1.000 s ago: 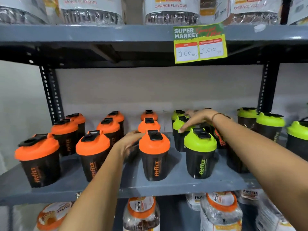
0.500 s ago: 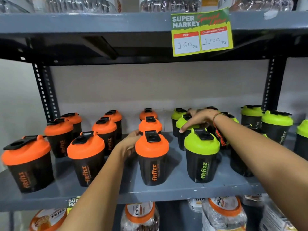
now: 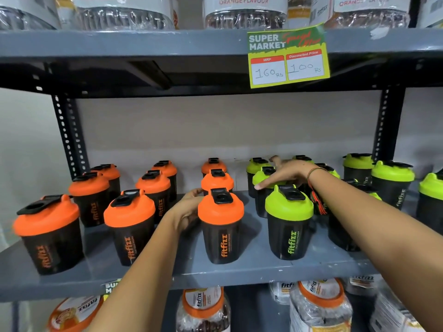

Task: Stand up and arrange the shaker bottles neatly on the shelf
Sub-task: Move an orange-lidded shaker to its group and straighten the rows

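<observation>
Here I see the grey metal shelf (image 3: 251,271), its middle level carrying the black plastic shaker bottles, all upright. Above it, the upper shelf level holds clear wrapped jars (image 3: 244,13), and a green-and-yellow paper price tag (image 3: 287,56) hangs from its front edge. Below the middle level stand clear jars with orange lids (image 3: 203,310).

The orange-lidded shaker bottles (image 3: 129,224) occupy the left half in three front-to-back columns. The green-lidded shaker bottles (image 3: 393,180) occupy the right half, less evenly spaced. The front orange-lidded bottle of the middle column (image 3: 220,226) stands near the shelf edge, just beside the front green-lidded bottle (image 3: 288,221), the two apart.

My left hand (image 3: 189,209) lies against the left side of that front orange-lidded bottle, fingers curled round its rear; I cannot tell whether it is a firm grasp. My right hand (image 3: 285,174) reaches over the green group, palm down, fingers spread and released, resting on the lid of the second green-lidded bottle (image 3: 262,178) behind the front one. A red-and-green thread band (image 3: 314,173) circles the right wrist.
</observation>
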`<state>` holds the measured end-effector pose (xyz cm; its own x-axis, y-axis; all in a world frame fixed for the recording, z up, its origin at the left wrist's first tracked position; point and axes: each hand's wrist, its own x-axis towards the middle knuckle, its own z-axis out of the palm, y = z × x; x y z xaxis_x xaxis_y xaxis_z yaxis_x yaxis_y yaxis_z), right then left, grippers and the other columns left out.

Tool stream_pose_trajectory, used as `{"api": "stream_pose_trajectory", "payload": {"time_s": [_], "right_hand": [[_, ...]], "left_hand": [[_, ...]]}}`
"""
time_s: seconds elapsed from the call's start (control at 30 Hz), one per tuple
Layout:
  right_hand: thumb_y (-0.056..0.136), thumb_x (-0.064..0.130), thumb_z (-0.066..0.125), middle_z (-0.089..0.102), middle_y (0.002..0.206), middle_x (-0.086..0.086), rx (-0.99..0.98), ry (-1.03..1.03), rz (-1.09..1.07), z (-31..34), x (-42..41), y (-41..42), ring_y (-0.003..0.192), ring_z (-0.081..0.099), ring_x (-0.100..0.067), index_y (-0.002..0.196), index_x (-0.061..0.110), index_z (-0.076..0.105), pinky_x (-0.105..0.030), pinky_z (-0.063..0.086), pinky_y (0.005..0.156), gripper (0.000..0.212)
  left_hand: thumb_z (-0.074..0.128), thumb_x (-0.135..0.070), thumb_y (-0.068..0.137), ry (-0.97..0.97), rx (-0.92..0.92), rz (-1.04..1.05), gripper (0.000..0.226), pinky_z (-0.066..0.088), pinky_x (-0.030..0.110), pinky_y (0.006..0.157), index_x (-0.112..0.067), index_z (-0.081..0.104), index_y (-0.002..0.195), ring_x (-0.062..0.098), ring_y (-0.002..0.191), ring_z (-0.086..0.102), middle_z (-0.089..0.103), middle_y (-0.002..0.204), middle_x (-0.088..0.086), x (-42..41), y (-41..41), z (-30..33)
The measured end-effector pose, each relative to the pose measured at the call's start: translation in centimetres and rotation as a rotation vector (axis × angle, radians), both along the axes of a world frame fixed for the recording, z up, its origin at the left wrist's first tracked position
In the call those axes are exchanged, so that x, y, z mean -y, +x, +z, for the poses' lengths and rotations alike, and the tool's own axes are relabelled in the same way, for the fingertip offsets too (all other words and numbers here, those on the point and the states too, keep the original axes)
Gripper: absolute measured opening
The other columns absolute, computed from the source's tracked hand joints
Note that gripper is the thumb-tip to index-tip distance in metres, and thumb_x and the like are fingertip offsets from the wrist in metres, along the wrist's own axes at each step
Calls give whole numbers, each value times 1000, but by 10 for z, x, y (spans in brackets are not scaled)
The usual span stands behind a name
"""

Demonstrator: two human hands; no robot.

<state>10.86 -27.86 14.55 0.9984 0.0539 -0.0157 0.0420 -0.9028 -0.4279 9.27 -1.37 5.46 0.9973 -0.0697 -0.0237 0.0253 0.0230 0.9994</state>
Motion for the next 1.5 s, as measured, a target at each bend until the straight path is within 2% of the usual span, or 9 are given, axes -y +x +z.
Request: {"api": "stream_pose_trajectory", "payload": {"time_s": [0.2,0.47,0.63,0.77,0.9,1.03,1.23,1.37,1.5], "right_hand": [[67,71,74,56,130,-5,318,262,-60,20,27,-41,111,58,-24,137,22,50,-27,46,83,89],[80,36,75,69,88,9,836,629,-252,23,100,-124,78,58,0,97,21,74,-14,44,75,22],[78,34,71,73,95,5,790,738,-326,-10,143,-128,90,65,-9,88,25,73,-26,49,88,13],[80,32,74,68,90,5,692,810,-305,-25,162,-99,86,62,-13,89,24,70,-26,47,79,13],[85,17,75,61,103,-5,560,877,-217,-42,178,-53,90,57,-14,109,18,63,-16,43,70,27],[86,23,76,60,120,-11,429,863,-216,-66,188,-10,106,56,-20,127,8,57,-31,46,93,47],[98,1,53,55,115,-14,239,830,-26,-97,188,15,84,54,-13,143,-3,35,-6,44,58,49],[87,18,64,66,114,-6,166,895,56,-105,182,34,90,63,-16,140,2,39,-35,56,87,61],[95,34,52,65,97,-6,20,1030,84,-103,172,25,78,56,-12,115,16,49,-27,49,64,27]], "left_hand": [[82,-70,44,-114,78,153,125,37,58,106,-17,35,147,35,131,47,46,147,11,-4,-24,19],[69,-42,82,-64,529,601,64,41,36,107,-12,52,135,19,125,53,57,135,5,33,-105,87],[71,-33,81,8,835,427,51,44,31,104,-17,60,128,8,118,59,64,129,0,120,-163,76],[72,-44,73,293,684,32,64,47,36,102,-25,56,131,13,120,59,64,130,-2,213,-190,13],[70,-50,74,692,526,77,89,43,39,92,-18,28,146,34,122,53,55,138,9,260,-176,-26],[70,-55,75,737,369,122,110,38,36,98,-13,5,154,33,131,44,41,150,14,280,-156,-37],[69,-74,48,681,311,262,98,50,40,90,-24,45,129,29,116,60,67,122,4,287,-129,-39],[73,-69,50,696,311,287,80,50,37,86,-29,54,116,26,111,62,70,116,0,290,-120,-41],[72,-70,52,715,342,338,75,49,35,85,-31,57,114,20,107,63,71,111,-5,292,-116,-45]]}}
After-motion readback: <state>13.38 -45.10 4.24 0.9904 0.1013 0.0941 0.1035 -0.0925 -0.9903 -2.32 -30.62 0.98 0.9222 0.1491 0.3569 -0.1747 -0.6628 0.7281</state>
